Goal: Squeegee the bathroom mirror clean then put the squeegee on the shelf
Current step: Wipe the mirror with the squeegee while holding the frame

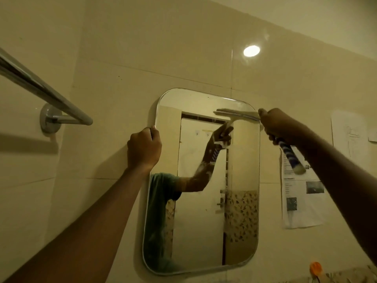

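A rounded rectangular mirror (240, 160) hangs on the tiled wall ahead of me. My left hand (143, 149) grips its left edge near the top. My right hand (279, 124) is closed around the squeegee (236, 114), whose white blade lies flat against the glass near the mirror's top right corner. The blue and white handle sticks out below my right hand toward the lower right. The glass reflects my raised arm, the squeegee and a door. No shelf is in view.
A chrome towel bar (40, 92) juts from the wall at upper left. Printed paper sheets (302, 193) are stuck to the tiles right of the mirror. An orange hook (315, 268) sits at the bottom right. A light glare (251, 51) shines on the upper tiles.
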`<state>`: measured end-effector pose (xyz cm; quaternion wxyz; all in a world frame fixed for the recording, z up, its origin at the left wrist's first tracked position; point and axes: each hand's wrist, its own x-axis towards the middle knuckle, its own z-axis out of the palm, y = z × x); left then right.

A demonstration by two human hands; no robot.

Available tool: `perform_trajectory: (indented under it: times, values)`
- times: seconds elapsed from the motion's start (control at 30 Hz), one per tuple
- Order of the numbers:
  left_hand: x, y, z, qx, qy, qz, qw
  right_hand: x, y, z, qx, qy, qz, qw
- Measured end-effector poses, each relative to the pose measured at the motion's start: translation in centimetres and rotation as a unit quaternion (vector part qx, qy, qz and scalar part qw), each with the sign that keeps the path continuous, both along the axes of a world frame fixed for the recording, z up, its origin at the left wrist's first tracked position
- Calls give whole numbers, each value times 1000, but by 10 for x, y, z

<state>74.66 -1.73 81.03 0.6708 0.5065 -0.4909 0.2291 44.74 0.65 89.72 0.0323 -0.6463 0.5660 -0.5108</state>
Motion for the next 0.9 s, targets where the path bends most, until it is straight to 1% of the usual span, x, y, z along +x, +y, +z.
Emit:
perform_trajectory:
  times: [0.17,0.23,0.3,0.43,0.47,0.53,0.63,0.8,0.83,0.9]
  values:
    - [-1,0,0,-8,2,6,1000,3,-3,-92,32,23,8,999]
    - [-3,2,0,-12,5,8,1000,3,1,-106,40,31,11,999]
    - [-4,3,0,-15,4,9,1000,-1,4,-89,27,28,6,999]
    - [0,-3,0,-23,2,10,1000,-11,1,-11,-54,-25,-9,998]
    - [0,-4,0,-26,2,11,1000,-12,-2,2,-57,-35,-6,998]
    - [-1,-5,1,-27,6,21,999,-11,-10,9,-50,-42,-3,998]
    - [-2,-6,2,-23,15,37,999,-8,-17,-28,-39,-22,-5,999]
    - [-3,-8,0,-39,3,43,998,-9,-10,-137,1,25,20,999]
    - [-3,-8,0,-44,0,45,998,-9,-6,-146,8,30,19,999]
    - [-3,-7,-1,-47,-10,47,998,-11,-1,-140,15,35,19,999]
